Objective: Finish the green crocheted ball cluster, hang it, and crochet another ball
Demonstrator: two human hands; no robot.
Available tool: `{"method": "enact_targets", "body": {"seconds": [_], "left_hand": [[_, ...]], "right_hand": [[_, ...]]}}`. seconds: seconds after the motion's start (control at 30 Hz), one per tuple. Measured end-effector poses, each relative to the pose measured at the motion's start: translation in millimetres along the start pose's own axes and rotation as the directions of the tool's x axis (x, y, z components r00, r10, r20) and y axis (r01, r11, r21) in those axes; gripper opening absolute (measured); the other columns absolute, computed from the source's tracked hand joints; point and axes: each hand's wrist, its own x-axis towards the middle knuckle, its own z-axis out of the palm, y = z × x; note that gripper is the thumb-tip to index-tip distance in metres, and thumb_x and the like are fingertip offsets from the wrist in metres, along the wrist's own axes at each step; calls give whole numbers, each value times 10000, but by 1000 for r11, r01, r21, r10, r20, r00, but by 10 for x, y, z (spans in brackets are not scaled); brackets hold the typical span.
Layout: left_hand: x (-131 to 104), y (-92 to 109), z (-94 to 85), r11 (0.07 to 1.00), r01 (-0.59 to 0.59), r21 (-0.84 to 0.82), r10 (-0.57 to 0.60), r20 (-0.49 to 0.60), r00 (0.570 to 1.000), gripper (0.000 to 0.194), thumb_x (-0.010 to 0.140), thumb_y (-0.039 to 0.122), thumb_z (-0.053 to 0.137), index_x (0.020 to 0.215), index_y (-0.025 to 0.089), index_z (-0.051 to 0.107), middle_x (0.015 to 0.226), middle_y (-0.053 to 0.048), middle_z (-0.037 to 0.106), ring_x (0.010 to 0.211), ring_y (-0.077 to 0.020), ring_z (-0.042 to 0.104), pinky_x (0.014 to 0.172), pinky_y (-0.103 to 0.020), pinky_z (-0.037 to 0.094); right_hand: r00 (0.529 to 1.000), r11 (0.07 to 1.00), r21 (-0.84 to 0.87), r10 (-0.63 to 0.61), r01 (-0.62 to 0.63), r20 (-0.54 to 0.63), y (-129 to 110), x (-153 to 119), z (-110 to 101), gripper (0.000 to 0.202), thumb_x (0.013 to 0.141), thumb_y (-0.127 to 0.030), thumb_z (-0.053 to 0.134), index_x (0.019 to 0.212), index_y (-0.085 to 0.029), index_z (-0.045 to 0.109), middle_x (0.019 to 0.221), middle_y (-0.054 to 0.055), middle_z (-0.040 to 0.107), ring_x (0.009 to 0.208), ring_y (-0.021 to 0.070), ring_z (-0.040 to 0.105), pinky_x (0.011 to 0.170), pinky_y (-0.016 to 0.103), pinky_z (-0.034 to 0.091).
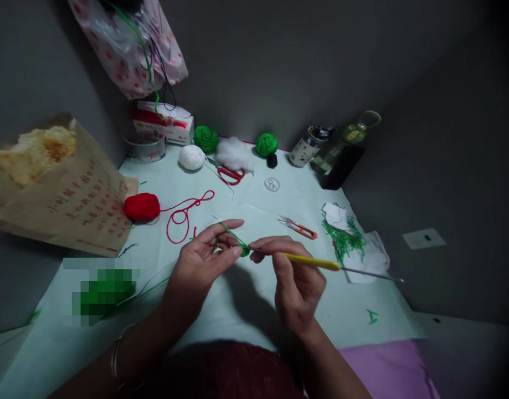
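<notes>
A small green crochet piece is pinched between the thumb and fingers of my left hand. Green yarn runs over the raised index finger of that hand. My right hand is closed around the yellow handle of a crochet hook, whose tip meets the green piece. The hook's other metal end sticks out to the right. From the left hand, a green strand leads down-left toward a pixelated green yarn mass.
Around the hands lie a red yarn ball, orange snips, red-handled scissors, a white yarn ball and green yarn scraps. A paper food bag stands left; a bottle stands back right.
</notes>
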Motion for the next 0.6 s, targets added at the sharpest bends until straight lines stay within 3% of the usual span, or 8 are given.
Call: {"method": "enact_targets", "body": {"seconds": [0.27, 0.37, 0.47, 0.53, 0.6], "left_hand": [[2, 23, 18, 1000, 11, 26, -11, -5, 1000, 324, 757, 190, 787, 1079, 218, 760, 789, 3, 633, 791, -139, 558, 799, -279, 457], [-1, 4, 25, 997, -24, 68, 25, -14, 1000, 316, 755, 186, 785, 1069, 204, 759, 798, -3, 638, 789, -141, 560, 819, -284, 452], [-11, -31, 36, 1000, -18, 24, 18, -17, 1000, 408, 742, 169, 792, 1144, 193, 733, 801, 3, 632, 782, -132, 553, 781, -260, 444], [-10, -50, 30, 993, 89, -79, -86, 49, 995, 489, 747, 192, 798, 1225, 191, 697, 760, 23, 608, 691, -103, 514, 693, -233, 428], [4, -57, 10, 951, 245, -187, -218, 153, 964, 495, 765, 223, 798, 1245, 176, 686, 648, 67, 529, 551, -58, 403, 646, -218, 418]], "right_hand": [[996, 994, 69, 84, -83, -6, 18, 21, -11, 263, 1012, -149, 453, 1039, -244, 697, 962, 38, 695, 764, 149, 659, 694, 347, 560], [997, 993, -100, -60, 65, 53, 37, 3, -12, 277, 990, -102, 463, 1107, -253, 664, 974, 40, 701, 832, 165, 667, 724, 350, 577], [947, 853, -412, -273, 320, 170, 69, -41, 0, 307, 946, -71, 539, 1179, -237, 650, 1020, 65, 696, 933, 187, 667, 771, 349, 586], [911, 736, -539, -353, 411, 213, 87, -63, 7, 324, 927, -60, 576, 1195, -218, 665, 1055, 85, 681, 977, 193, 659, 780, 338, 584], [928, 776, -510, -336, 370, 161, 98, -58, 7, 318, 931, -57, 567, 1177, -222, 682, 1047, 79, 677, 971, 184, 656, 772, 325, 580]]}}
